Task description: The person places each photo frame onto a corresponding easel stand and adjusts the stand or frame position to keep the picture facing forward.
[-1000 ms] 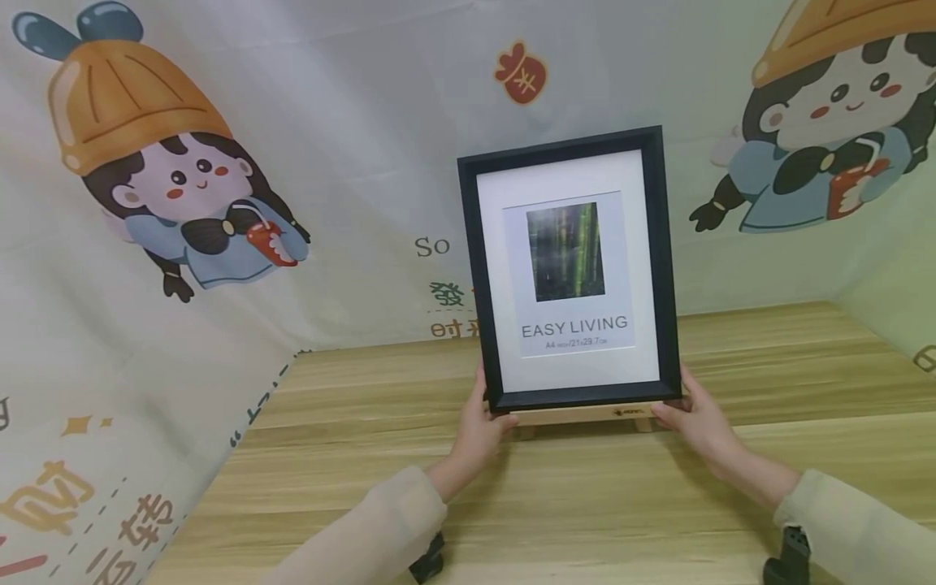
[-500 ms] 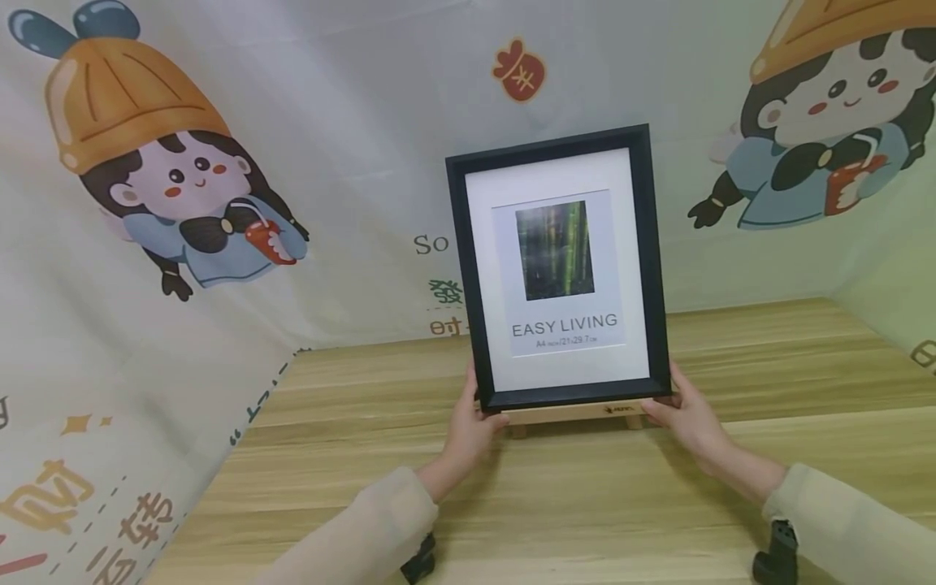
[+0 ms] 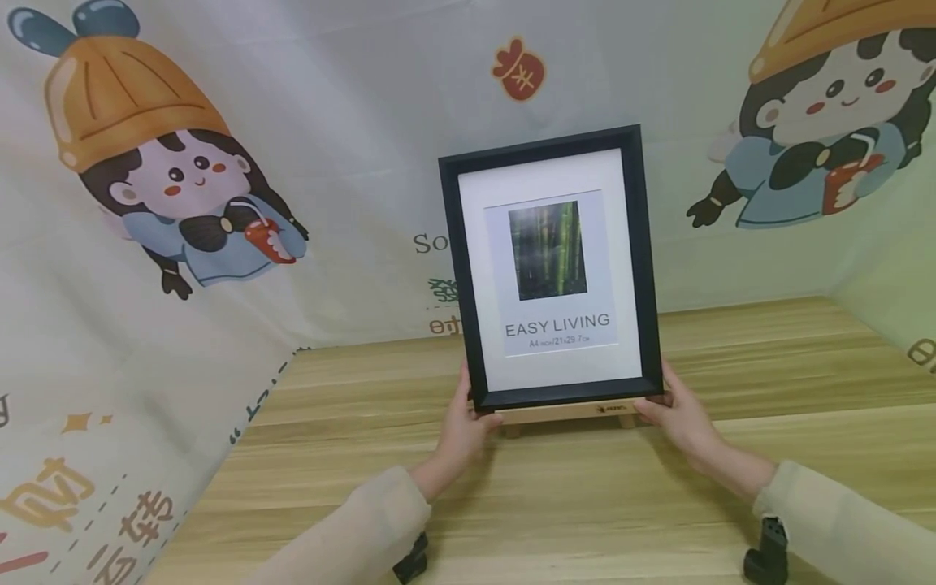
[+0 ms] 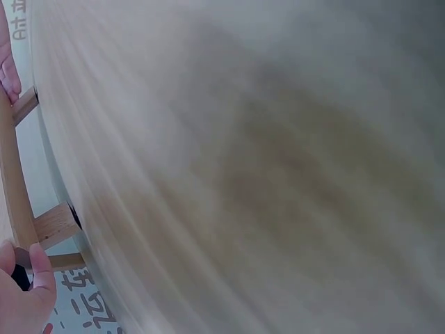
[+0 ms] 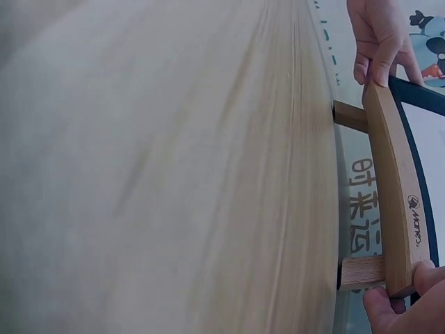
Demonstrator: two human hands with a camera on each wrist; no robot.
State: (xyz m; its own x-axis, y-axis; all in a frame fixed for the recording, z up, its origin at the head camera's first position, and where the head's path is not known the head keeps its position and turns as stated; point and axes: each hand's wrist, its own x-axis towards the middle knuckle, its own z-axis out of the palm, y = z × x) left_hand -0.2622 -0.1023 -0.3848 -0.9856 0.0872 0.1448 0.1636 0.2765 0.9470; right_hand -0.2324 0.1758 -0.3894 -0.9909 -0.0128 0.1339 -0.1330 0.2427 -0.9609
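Note:
A black picture frame (image 3: pixel 649 268) with a white mat and a bamboo picture stands upright, leaning slightly back, on the ledge of a wooden tabletop easel (image 3: pixel 556 413). My left hand (image 3: pixel 462 431) grips the ledge's left end, thumb in front. At the right end, my right hand (image 3: pixel 687 422) holds the ledge the same way. Fingers behind the frame are partly hidden. In the right wrist view, the easel's short legs (image 5: pixel 363 271) reach down to the tabletop. The left wrist view shows the ledge (image 4: pixel 15 174) and my left hand (image 4: pixel 28 296) pinching its end.
The wood-grain table (image 3: pixel 351 455) extends around the easel on all sides. Behind it hangs a pale cloth backdrop (image 3: pixel 366 106) printed with cartoon figures and characters. Black wrist cameras (image 3: pixel 768 552) sit below both cream sleeves.
Both hands have shifted the easel and picture frame a little to the left across the table. Their hold on the ledge ends looks the same.

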